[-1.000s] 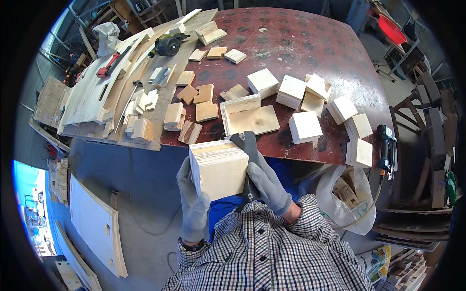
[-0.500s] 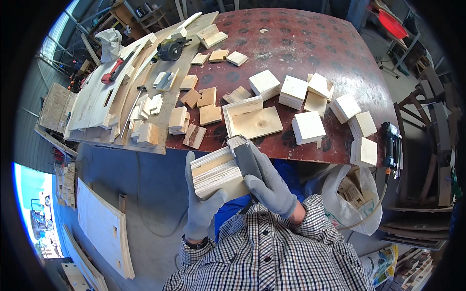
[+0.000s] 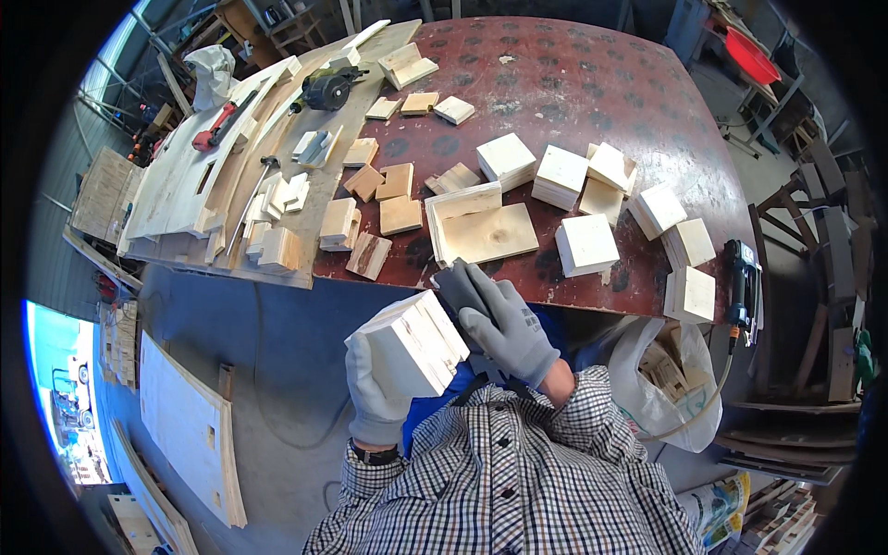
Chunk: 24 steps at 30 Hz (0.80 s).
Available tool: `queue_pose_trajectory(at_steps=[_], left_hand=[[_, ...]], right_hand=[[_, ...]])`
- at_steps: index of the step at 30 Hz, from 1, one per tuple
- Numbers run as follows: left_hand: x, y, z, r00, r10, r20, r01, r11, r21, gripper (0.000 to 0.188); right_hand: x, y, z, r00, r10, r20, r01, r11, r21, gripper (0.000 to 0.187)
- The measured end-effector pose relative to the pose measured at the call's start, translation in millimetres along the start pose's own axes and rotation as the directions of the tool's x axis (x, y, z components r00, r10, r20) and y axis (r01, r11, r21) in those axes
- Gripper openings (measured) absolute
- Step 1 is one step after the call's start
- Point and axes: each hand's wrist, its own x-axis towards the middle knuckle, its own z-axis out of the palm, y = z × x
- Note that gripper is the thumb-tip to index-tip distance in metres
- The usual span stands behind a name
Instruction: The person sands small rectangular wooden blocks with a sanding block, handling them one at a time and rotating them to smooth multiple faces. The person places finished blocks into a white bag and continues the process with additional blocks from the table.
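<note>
My left hand (image 3: 373, 398), in a grey glove, grips a chunky plywood block (image 3: 407, 344) with layered edges, in front of my chest. My gloved right hand (image 3: 513, 338) is closed around a dark grey block wrapped in what looks like sandpaper (image 3: 455, 289). That dark block is beside the plywood block's upper right edge; whether they touch I cannot tell. Just beyond them, at the table's near edge, lies an L-shaped wooden piece (image 3: 490, 231).
The dark red table (image 3: 555, 92) carries several pale wooden blocks (image 3: 587, 245) and small offcuts. A nail gun (image 3: 743, 282) with a hose lies at its right edge. Plywood panels at left bear a red tool (image 3: 215, 128) and a circular saw (image 3: 328, 90). A bag of scraps (image 3: 647, 370) stands below.
My left hand has turned the plywood block, so a different face and a stepped layered edge show. My right hand has shifted slightly left with the dark block.
</note>
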Motion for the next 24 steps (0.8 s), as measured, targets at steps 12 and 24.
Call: queue_pose_trajectory(at_steps=[12,24], left_hand=[[2,-19,-12,0.904,0.415,0.106,-0.395,0.714,0.578,0.052],[5,-16,-15,0.972,0.135,0.192,-0.057,0.93,-0.363,0.072]], right_hand=[[-3,-46,-3,0.909,-0.412,-0.06,0.394,0.897,-0.2,0.078],[-2,-53,-25,0.835,-0.541,0.102,0.545,0.838,-0.017,0.084]])
